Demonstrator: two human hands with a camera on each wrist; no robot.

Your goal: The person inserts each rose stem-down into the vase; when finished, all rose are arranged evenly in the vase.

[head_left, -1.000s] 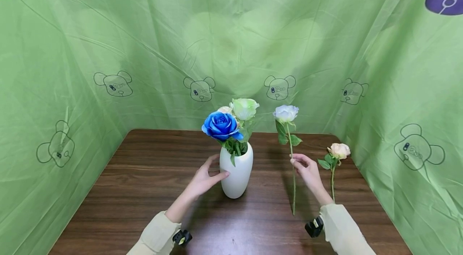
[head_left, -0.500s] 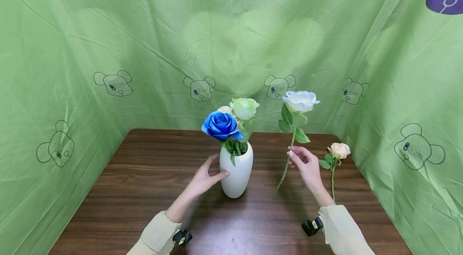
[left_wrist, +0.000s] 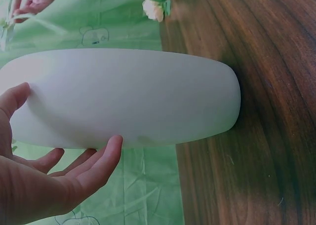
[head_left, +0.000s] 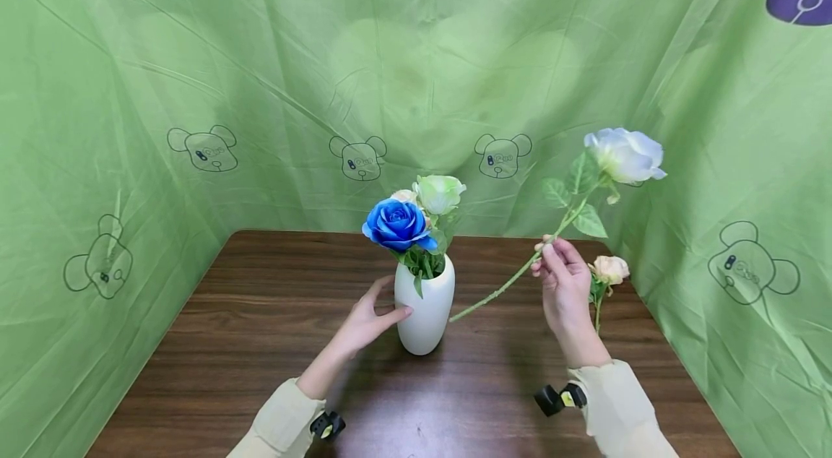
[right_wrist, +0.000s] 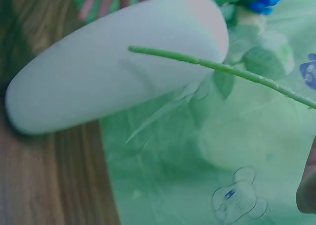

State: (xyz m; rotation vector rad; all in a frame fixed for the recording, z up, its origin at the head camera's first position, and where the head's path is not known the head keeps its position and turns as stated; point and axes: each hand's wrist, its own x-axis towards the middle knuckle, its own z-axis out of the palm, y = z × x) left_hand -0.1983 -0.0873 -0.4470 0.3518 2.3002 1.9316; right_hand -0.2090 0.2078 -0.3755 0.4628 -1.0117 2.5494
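Observation:
A white vase stands upright on the wooden table, holding a blue rose, a pale green rose and a partly hidden cream flower. Against the vase's left side lies my left hand, thumb at the front and fingers curving behind. The left wrist view shows its fingertips along the vase wall. My right hand pinches the stem of a white rose between thumb and fingers. That rose tilts, bloom up to the right. In the right wrist view its stem end appears in front of the vase.
A peach rose lies at the table's right, partly behind my right hand. Green printed cloth hangs around the back and sides of the brown table.
My right hand has risen slightly and moved right, tilting the white rose so its bloom swings up and right and its stem end swings left toward the vase. My left hand stays put.

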